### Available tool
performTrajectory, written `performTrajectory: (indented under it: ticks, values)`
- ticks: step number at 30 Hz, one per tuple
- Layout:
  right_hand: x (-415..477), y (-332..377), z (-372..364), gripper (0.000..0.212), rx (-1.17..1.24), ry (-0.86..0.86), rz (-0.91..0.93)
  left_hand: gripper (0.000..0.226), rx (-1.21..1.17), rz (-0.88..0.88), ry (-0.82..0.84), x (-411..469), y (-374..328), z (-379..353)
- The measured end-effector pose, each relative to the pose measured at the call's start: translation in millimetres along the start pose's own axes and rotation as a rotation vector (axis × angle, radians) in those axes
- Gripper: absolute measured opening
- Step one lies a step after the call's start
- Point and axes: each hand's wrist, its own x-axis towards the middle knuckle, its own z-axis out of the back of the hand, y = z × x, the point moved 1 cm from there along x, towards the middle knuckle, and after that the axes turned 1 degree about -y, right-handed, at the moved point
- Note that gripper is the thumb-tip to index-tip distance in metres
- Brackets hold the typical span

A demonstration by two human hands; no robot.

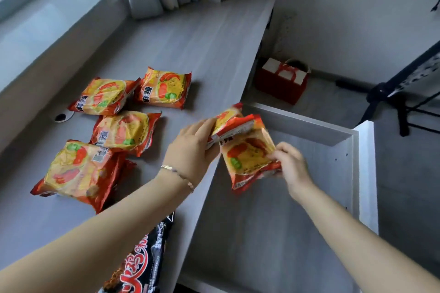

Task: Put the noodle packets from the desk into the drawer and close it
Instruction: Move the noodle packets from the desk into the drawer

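Several orange-and-yellow noodle packets lie on the grey desk (181,38), among them one at the back (164,88) and a large one near me (76,171). To the right of the desk, the drawer (342,135) stands pulled open, and its floor is bare. My left hand (192,147) grips a noodle packet (226,121) at the desk's edge. My right hand (290,164) holds another packet (250,157) by its lower corner above the open drawer. The two held packets overlap and are slightly blurred.
A black-and-red snack bag (140,264) lies at the desk's near edge under my left forearm. A cable hole (62,116) sits in the desk at left. On the floor beyond the drawer stand a red gift bag (281,81) and a black chair base (390,102).
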Motion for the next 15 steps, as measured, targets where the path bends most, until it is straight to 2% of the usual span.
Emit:
performTrajectory:
  ticks: [2,4,7,10,13,15]
  values:
    - [4.0,-19.7,39.0,0.029,0.061,-0.184,-0.075,0.045,-0.105,0.003,0.011,-4.5,-18.4,-24.2]
    - [10.8,-44.9,69.5,0.027,0.038,-0.296,-0.185,0.048,-0.161,0.036,0.105,-10.4,-37.6,-56.9]
    - [22.0,-85.2,91.3,0.023,0.113,-0.347,-0.388,0.051,-0.082,0.038,0.331,-15.8,-57.3,-104.7]
    - [34.0,-114.7,94.5,0.015,0.227,-0.355,-0.470,0.052,0.122,0.133,0.610,-17.4,-58.8,-148.6]
    - [47.5,-130.3,96.1,0.016,0.126,-0.371,-0.494,0.041,0.203,0.103,0.572,-16.3,-57.0,-178.8]
    - [53.1,-137.7,99.6,0.019,-0.018,-0.369,-0.494,0.046,0.142,0.166,0.654,-13.8,-57.5,-189.6]
